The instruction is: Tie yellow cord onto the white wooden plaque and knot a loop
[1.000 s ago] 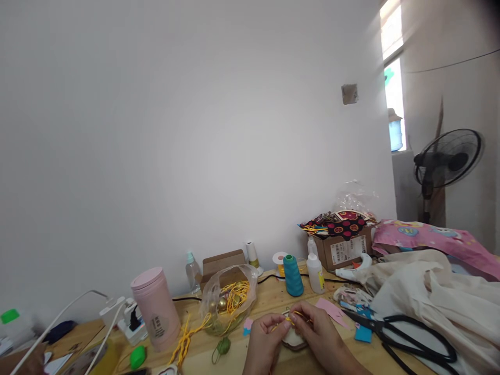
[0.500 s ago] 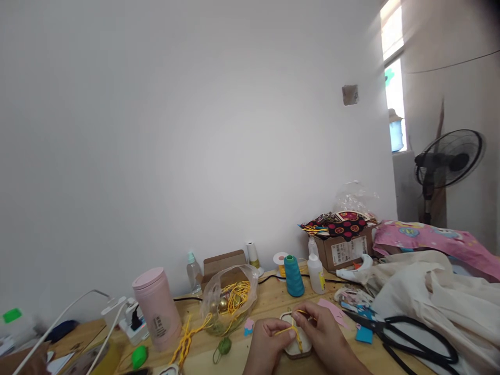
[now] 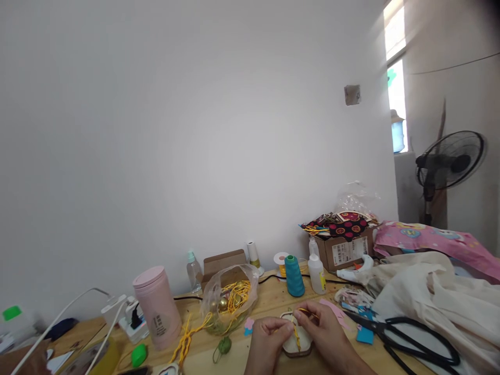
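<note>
My left hand pinches a yellow cord between thumb and forefinger, at the bottom of the view. Close beside it on the right, my right hand is closed on the same cord, part of which shows above its fingers. The cord hangs down over a small pale dish with a brown rim, which lies on the wooden table beneath both hands. The fingertips of the two hands nearly meet, and the exact crossing of the cord between them is too small to make out.
Black scissors lie right of my hands near white cloth. Behind stand a teal thread cone and a glue bottle. Leftward are a green ball, a plastic bag of yellow cord and a pink canister.
My left hand has shifted slightly, and the yellow cord that stretched across its fingers no longer shows there. Both hands remain close together over the dish. The camera view has moved slightly.
</note>
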Demonstrator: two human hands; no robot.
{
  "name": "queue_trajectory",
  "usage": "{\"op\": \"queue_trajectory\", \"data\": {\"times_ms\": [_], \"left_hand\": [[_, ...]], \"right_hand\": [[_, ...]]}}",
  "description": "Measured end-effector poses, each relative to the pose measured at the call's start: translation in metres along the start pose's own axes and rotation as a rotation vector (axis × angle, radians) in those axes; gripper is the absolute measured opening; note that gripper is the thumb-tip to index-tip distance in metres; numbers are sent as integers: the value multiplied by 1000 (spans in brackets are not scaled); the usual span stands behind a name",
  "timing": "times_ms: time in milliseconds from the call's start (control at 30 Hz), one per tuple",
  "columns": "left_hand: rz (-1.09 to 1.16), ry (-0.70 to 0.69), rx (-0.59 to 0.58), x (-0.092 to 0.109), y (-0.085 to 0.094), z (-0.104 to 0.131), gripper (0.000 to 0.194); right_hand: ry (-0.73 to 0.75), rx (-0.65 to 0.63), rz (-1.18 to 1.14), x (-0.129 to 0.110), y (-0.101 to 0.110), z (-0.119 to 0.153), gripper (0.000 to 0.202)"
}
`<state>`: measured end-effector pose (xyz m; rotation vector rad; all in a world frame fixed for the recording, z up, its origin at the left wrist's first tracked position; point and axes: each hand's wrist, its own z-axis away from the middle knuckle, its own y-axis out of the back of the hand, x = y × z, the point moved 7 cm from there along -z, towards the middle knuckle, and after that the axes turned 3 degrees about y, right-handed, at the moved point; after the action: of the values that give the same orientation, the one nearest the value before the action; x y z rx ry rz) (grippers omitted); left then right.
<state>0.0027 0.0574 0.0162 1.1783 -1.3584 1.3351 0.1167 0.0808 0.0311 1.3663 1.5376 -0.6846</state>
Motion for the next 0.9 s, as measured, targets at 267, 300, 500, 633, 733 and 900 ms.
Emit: {"op": "queue_trajectory", "data": {"times_ms": [267, 300, 500, 633, 733, 900], "left_hand": [[-38, -4, 39, 2, 0, 2, 17], [4, 9, 28, -1, -1, 1, 19], [104, 30, 3, -10, 0, -6, 23], [86, 24, 36, -10, 4, -7, 24], [97, 23, 54, -6, 4, -6, 24], [174, 88, 63, -5, -1, -4, 22]], "right_hand": [[-17, 4, 47, 5, 4, -2, 23], [-19, 0, 27, 4, 4, -3, 24], [-47, 12, -61, 0, 7, -6, 26], [-67, 88, -50, 3, 19, -10, 24], [-65, 175, -20, 9, 34, -13, 22], [67, 315, 128, -1, 53, -12, 25]]}}
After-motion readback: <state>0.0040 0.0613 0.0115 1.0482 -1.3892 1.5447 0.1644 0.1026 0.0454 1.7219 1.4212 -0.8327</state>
